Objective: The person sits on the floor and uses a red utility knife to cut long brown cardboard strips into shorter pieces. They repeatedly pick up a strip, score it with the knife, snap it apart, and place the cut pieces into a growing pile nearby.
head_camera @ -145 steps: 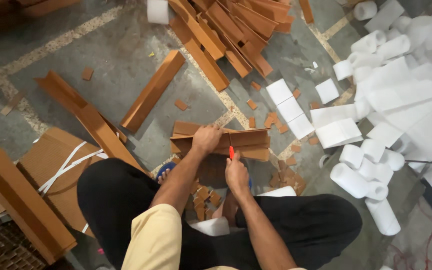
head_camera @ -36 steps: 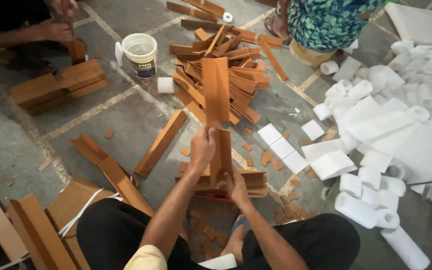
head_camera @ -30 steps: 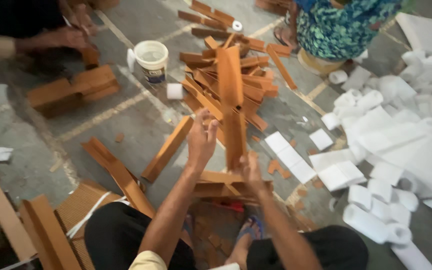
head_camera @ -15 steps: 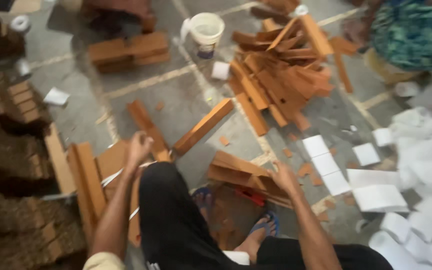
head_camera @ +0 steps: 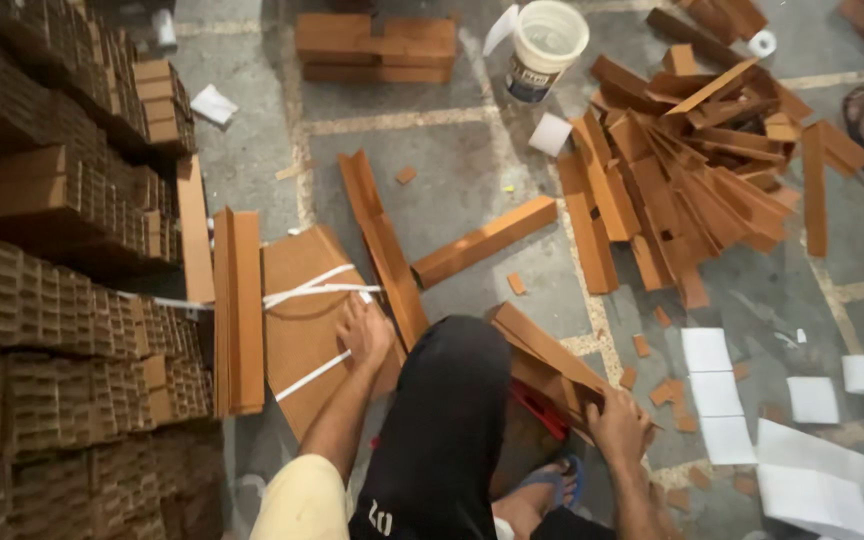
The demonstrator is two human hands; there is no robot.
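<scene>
My left hand [head_camera: 364, 333] rests palm down, fingers spread, on a flat brown cardboard sheet [head_camera: 297, 330] tied with white straps, at my left side. My right hand [head_camera: 615, 423] grips the near end of a bundle of folded brown cardboard angle strips [head_camera: 542, 360] lying on the floor beside my right knee. A red tool [head_camera: 538, 410] peeks out under that bundle. My black-trousered leg [head_camera: 442, 430] lies between the two hands.
Stacked corrugated cardboard blocks [head_camera: 42, 290] fill the left side. A heap of brown angle strips [head_camera: 692, 170] lies at the upper right, with a white bucket [head_camera: 546, 45] behind it. White sheets [head_camera: 717, 390] lie on the right floor. Loose strips [head_camera: 482, 240] lie ahead.
My view has swung left toward the cardboard stacks. My left hand let go of the upright strip and came down on the strapped sheet; my right hand stays on the bundle.
</scene>
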